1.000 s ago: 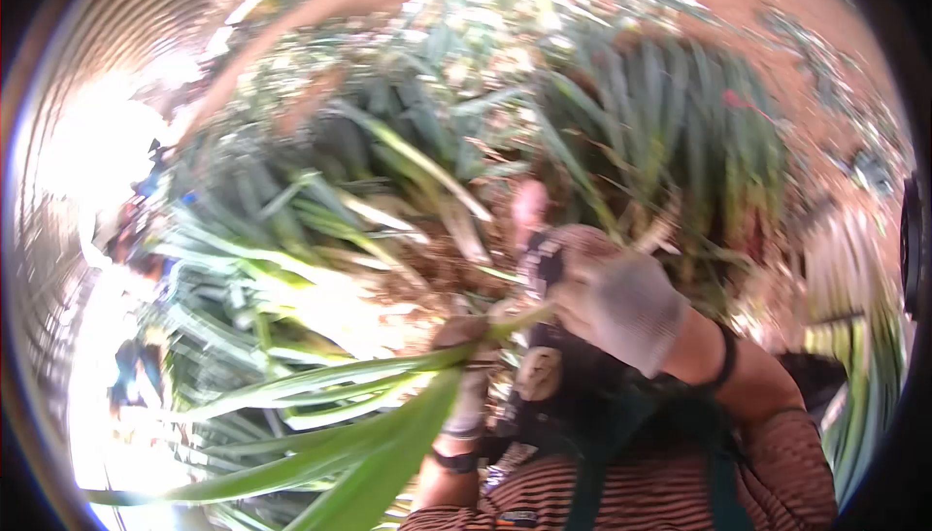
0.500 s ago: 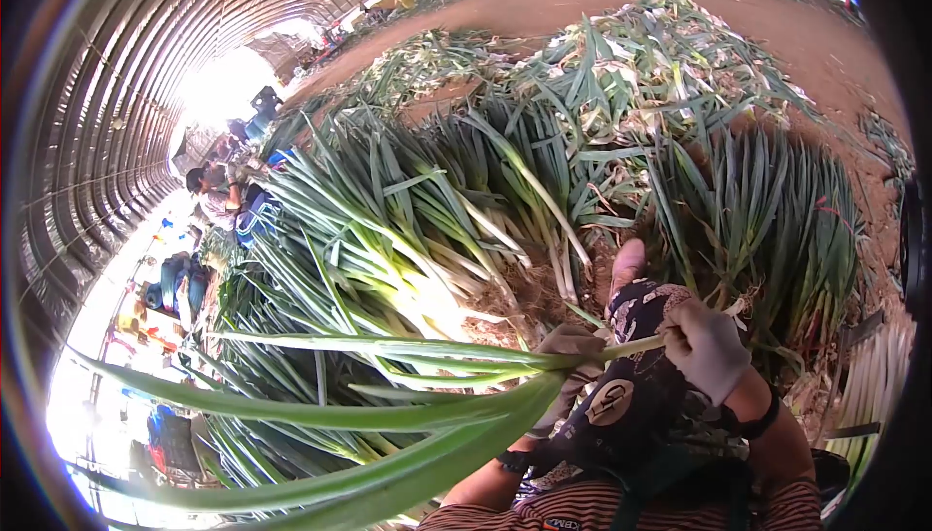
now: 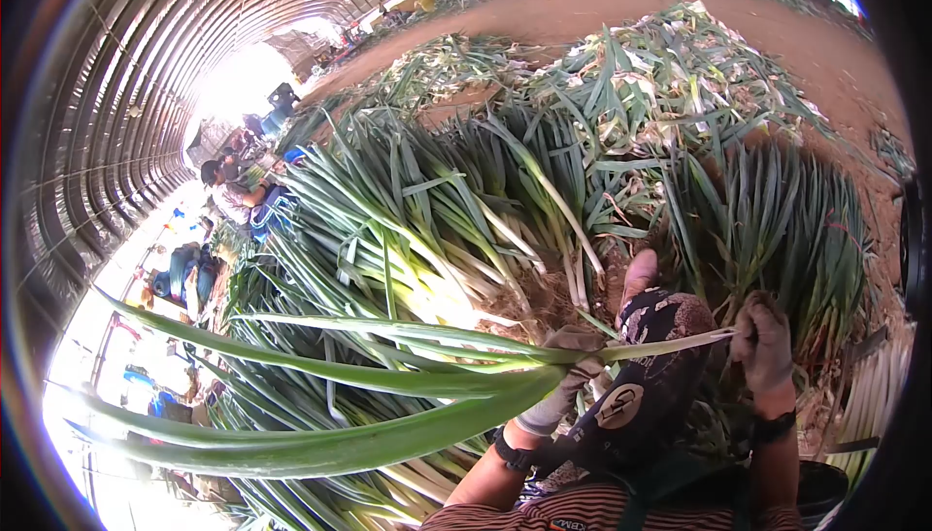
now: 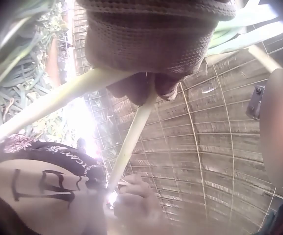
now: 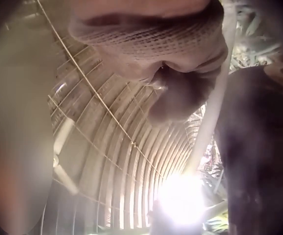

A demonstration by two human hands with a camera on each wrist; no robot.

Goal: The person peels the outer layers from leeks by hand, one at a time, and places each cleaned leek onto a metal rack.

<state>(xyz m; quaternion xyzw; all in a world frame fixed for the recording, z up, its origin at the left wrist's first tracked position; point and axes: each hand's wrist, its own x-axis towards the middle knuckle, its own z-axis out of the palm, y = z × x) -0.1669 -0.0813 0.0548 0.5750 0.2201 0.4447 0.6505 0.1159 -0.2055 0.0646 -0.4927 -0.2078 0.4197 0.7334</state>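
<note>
Leek [image 3: 660, 348] across the patterned trouser leg [image 3: 670, 385], with long green leaves to the left of the leg and a pale shaft above its round patch [image 3: 619, 405]. Grips the leek where leaves and shaft meet, gloved left hand [image 3: 573, 361] with fingers curled around it, just left of the leg. Pinches the thin pale tip at the other end, gloved right hand [image 3: 764, 342] with fingers curled, just right of the leg. Shows two pale lengths coming out of the left hand in the left wrist view; cannot tell whether both belong to one plant. Wears dark wristbands [image 3: 513, 451] below both gloves, and a striped shirt [image 3: 524, 519] at the near end of the leg. Spreads out to the left of the leg, a broad row of leeks [image 3: 417, 211], with brown roots [image 3: 536, 300] toward the leg. Stands to the right, beyond the leg, a dense clump of leeks [image 3: 777, 230]; farther right, a bundle of pale stalks [image 3: 879, 390]. Lies beyond the leg, a heap of loose leaves [image 3: 660, 75] on brown ground [image 3: 544, 9]. Far left of the leg, a person in a dark cap [image 3: 229, 199] under a ribbed, arched roof [image 3: 126, 94].
</note>
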